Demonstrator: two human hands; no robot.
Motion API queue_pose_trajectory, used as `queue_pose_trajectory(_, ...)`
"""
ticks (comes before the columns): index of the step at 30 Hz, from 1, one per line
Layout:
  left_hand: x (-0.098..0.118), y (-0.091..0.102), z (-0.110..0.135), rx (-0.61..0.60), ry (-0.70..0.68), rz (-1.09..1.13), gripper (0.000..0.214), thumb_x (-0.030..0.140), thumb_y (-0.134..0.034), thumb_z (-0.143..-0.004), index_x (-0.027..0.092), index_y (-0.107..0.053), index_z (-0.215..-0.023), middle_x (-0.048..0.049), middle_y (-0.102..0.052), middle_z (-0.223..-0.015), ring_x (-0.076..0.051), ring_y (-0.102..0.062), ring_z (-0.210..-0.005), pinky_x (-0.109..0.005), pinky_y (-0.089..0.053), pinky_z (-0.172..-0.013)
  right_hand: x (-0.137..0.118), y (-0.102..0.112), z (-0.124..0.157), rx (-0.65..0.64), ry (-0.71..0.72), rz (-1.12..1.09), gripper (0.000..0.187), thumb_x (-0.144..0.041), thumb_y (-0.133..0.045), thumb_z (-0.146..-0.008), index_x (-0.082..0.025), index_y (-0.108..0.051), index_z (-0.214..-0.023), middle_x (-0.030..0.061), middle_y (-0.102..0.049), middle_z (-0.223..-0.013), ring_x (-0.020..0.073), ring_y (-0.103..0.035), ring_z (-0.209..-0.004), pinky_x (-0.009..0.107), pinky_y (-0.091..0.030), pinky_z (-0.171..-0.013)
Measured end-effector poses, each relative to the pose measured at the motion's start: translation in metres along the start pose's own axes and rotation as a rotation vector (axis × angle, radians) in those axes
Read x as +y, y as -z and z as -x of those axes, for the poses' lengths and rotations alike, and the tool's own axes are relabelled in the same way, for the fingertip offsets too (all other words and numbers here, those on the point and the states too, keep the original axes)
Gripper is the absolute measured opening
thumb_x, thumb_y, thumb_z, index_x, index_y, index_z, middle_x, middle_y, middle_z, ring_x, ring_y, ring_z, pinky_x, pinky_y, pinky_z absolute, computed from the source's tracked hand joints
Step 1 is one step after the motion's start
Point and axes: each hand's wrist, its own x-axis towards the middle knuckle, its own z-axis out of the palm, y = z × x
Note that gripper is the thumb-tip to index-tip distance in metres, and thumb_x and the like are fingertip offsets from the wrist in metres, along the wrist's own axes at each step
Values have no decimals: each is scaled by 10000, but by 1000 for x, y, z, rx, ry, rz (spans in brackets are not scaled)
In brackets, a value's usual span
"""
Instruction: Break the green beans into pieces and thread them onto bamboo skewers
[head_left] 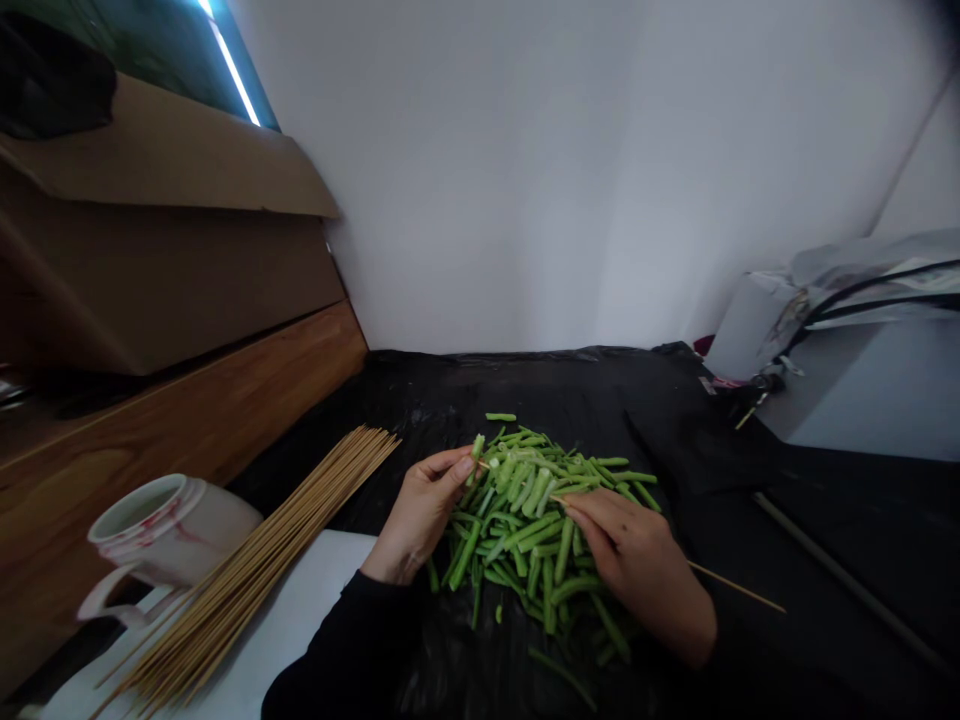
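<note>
My right hand [637,560] grips a thin bamboo skewer [739,586], whose tail sticks out behind the hand to the right. Several cut green bean pieces [519,482] sit side by side on the skewer between my hands. My left hand [429,508] pinches one more bean piece [477,456] between thumb and fingertips, at the skewer's pointed end. Beneath both hands spreads a loose heap of cut green beans [551,560]. One short piece [500,416] lies apart behind the heap.
A bundle of bamboo skewers [277,560] lies at the left on a white sheet [330,560], beside a white mug [180,530]. Black plastic [450,385] covers the table. A cardboard box [225,270] stands at the left; a grey box [877,390] stands at the right.
</note>
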Motion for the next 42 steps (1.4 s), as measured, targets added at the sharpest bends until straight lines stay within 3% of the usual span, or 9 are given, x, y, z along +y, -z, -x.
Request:
queue_pose_trajectory(7, -3, -3, 2, -38, 30, 12, 292, 265, -892, -579, 136, -770, -810, -67, -751, -838, -147, -658, -746, -268, -502, -741, -4, -2, 1, -75, -33, -1, 288, -158, -393, -964, -187, -679, -981, 67, -735, -992, 186, -702, -903, 298, -569, -742)
queue_pose_trajectory(11, -4, -8, 5, -80, 19, 34, 211, 258, -870, -618, 129, -751, -736, -85, -740, -977, -141, -647, -743, -263, -502, -717, -4, -3, 1, -60, -21, 4, 285, -164, -394, -966, -193, -677, -988, 68, -736, -1008, 185, -704, -909, 297, -570, -747)
queue_pose_trajectory(14, -3, -8, 5, -69, 19, 7, 244, 295, -862, -632, 146, -761, -796, -80, -733, -997, -145, -643, -760, -263, -501, -717, -3, -2, -1, -39, -3, 9, 283, -163, -403, -959, -199, -679, -1011, 61, -739, -998, 182, -707, -899, 301, -572, -758)
queue_pose_trajectory(20, -4, -2, 3, 5, -60, -195, 274, 365, -856, -617, 136, -764, -737, -56, -725, -814, -119, -581, -658, -232, -444, -639, -3, 0, -1, 0, 18, 9, 279, -140, -421, -949, -194, -674, -1054, 54, -740, -993, 177, -704, -898, 310, -568, -798)
queue_pose_trajectory(26, -7, -5, 3, 57, -70, -262, 251, 370, -841, -631, 147, -745, -693, -22, -690, -733, -94, -533, -602, -210, -399, -570, -4, 1, 0, -41, 21, 25, 281, -146, -405, -963, -201, -676, -1016, 55, -731, -970, 183, -698, -873, 321, -573, -766)
queue_pose_trajectory(30, -3, -5, 3, 40, -62, -220, 310, 420, -820, -653, 153, -767, -800, -47, -716, -802, -123, -582, -680, -217, -435, -624, -1, 1, -2, -25, 4, 14, 271, -152, -411, -962, -199, -665, -1046, 56, -729, -991, 186, -698, -905, 327, -572, -799)
queue_pose_trajectory(33, 3, 1, 1, 95, -105, -217, 365, 451, -789, -686, 157, -774, -902, -70, -731, -863, -144, -611, -750, -217, -450, -657, 2, 2, -3, 38, -24, 5, 240, -190, -436, -964, -188, -663, -1043, 64, -730, -1011, 193, -701, -925, 328, -569, -820)
queue_pose_trajectory(37, 9, 13, -5, 173, -226, -434, 277, 357, -797, -683, 154, -779, -871, -57, -731, -792, -143, -607, -697, -215, -431, -639, 6, 1, -3, 62, -50, -7, 227, -196, -451, -962, -185, -669, -1024, 65, -735, -1004, 195, -704, -925, 318, -570, -803)
queue_pose_trajectory(42, 4, 24, -11, 149, -327, -928, 128, 277, -703, -733, 182, -764, -793, -52, -734, -795, -206, -636, -750, -284, -438, -716, 6, 1, -3, 67, -55, -9, 208, -191, -471, -956, -187, -666, -1027, 54, -735, -1016, 192, -701, -934, 321, -562, -815)
